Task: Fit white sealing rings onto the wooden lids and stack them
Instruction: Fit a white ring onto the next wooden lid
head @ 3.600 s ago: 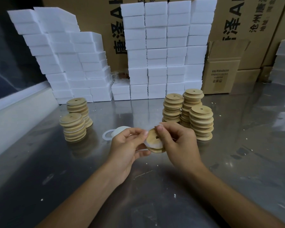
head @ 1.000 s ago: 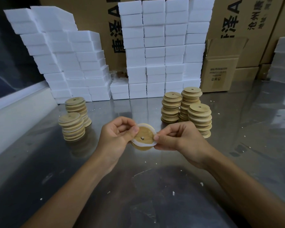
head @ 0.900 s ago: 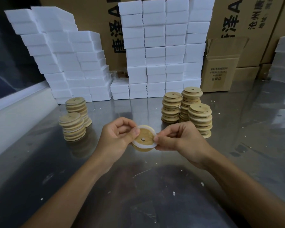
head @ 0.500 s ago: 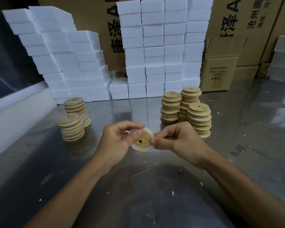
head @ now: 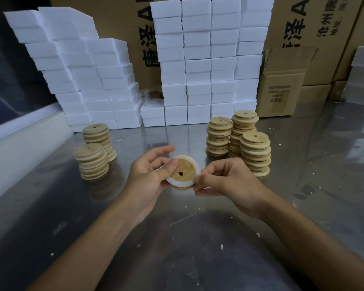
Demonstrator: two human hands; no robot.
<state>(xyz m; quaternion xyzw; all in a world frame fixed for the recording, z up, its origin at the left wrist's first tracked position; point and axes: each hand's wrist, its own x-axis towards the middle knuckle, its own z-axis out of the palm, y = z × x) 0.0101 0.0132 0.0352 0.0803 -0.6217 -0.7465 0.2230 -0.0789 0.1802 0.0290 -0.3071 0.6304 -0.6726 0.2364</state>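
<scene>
We hold one wooden lid [head: 182, 172] between both hands above the steel table [head: 303, 185], its flat face with the small centre hole tilted up toward us. Our left hand [head: 147, 175] grips its left edge, thumb pressed on the face; our right hand [head: 225, 179] pinches the white sealing ring [head: 192, 162] at the lid's right edge. The ring lies around the lid's rim, and it looks nearly seated. The lid sits directly between the hands, so neither has to reach. The stacks with white rings showing [head: 91, 161] stand to the left, nearer our left hand; the stacks of bare lids [head: 255, 154] stand to the right. We judge the finished lid goes left. No container holds any lids; white foam blocks [head: 198, 59] and cardboard boxes [head: 282, 93] stand behind.
</scene>
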